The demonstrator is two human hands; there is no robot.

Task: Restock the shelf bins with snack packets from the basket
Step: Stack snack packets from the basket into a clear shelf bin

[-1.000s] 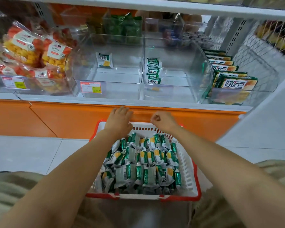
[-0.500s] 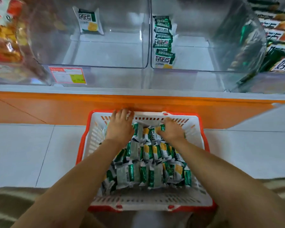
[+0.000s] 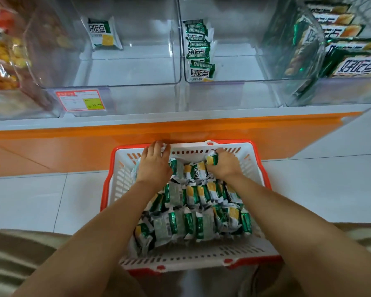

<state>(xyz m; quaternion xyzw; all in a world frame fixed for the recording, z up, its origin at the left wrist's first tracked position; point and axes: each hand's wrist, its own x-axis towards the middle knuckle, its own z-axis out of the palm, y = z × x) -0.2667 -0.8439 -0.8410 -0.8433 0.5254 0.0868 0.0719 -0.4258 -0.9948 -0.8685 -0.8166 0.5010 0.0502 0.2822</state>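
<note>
A white basket with a red rim (image 3: 189, 257) sits on the floor below the shelf, filled with several green-and-white snack packets (image 3: 201, 213). My left hand (image 3: 154, 166) lies palm down on packets at the basket's far left, fingers reaching the far wall. My right hand (image 3: 223, 165) grips a packet at the far right of the basket. Above, a clear left bin (image 3: 124, 71) holds one packet (image 3: 102, 34). The clear middle bin (image 3: 244, 67) holds a short row of packets (image 3: 198, 50).
An orange shelf base (image 3: 137, 133) runs just behind the basket. A price tag (image 3: 80, 100) hangs on the left bin's front. Bags of orange snacks (image 3: 2, 61) fill the far-left bin. Larger green packs (image 3: 341, 50) fill the right bin. Grey floor tiles surround the basket.
Both hands have dropped from the shelf edge into the far end of the basket. The right hand has closed on a packet. The view has tilted down and come closer.
</note>
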